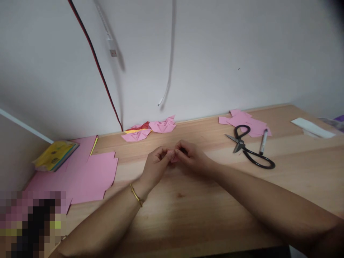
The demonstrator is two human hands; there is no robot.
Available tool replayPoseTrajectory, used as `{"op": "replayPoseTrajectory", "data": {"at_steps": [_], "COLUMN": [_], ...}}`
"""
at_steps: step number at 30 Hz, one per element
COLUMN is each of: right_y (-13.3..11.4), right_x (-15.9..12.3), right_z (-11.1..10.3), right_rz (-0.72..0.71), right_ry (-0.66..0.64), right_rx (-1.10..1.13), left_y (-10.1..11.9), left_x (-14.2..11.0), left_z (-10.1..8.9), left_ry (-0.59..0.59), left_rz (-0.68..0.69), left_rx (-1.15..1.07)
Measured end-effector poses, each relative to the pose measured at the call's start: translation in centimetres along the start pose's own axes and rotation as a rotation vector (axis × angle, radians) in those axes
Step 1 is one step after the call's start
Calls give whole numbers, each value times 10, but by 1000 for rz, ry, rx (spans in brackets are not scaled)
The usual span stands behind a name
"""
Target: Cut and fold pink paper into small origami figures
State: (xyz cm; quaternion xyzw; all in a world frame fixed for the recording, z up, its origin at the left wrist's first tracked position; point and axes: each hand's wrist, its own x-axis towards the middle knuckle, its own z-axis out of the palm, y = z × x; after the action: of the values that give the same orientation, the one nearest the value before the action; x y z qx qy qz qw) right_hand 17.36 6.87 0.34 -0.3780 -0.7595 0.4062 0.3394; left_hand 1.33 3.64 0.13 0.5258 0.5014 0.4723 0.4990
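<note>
A small folded piece of pink paper is pinched between both hands above the middle of the wooden table. My left hand, with a gold bangle at its wrist, grips the paper's left side between thumb and fingers. On the right side, my right hand holds it in a similar pinch. Fingers cover most of the paper, so its exact shape is hidden. Beyond the hands, folded pink paper pieces lie against the wall, with a red and yellow piece among them.
Open black-handled scissors and a marker lie at right beside pink paper cutouts. Large pink sheets cover the left side, under a yellow packet. A white strip lies far right. Cables hang along the wall.
</note>
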Motion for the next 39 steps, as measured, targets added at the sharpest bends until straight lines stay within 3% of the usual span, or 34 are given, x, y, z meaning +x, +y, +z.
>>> {"op": "replayPoseTrajectory", "data": {"at_steps": [6,14,22,28,31,35,39], "right_y": [-4,-6,-2,3,5,8,11], "right_x": [-2,1,4,8,8,7,8], "right_z": [-3,-11,-13,-11,-9,-7,-6], "right_rz": [-18,-46,-46,-14,-23,-39,-79], "right_ry": [-84,-134,-157,-89,-73,-126,-149], "right_rx": [18,53,128,91,179,370,368], "left_y": [7,0,-2,-6,-9,-7,-1], "left_x": [-1,0,3,5,5,5,4], "left_z": [-1,-1,-1,0,1,2,3], "left_ry": [-55,-116,-139,-49,6,55,49], "left_rz": [55,-61,-113,-129,-135,-123,-153], "left_rx": [-5,-304,-447,-394,-379,-377,-410]}}
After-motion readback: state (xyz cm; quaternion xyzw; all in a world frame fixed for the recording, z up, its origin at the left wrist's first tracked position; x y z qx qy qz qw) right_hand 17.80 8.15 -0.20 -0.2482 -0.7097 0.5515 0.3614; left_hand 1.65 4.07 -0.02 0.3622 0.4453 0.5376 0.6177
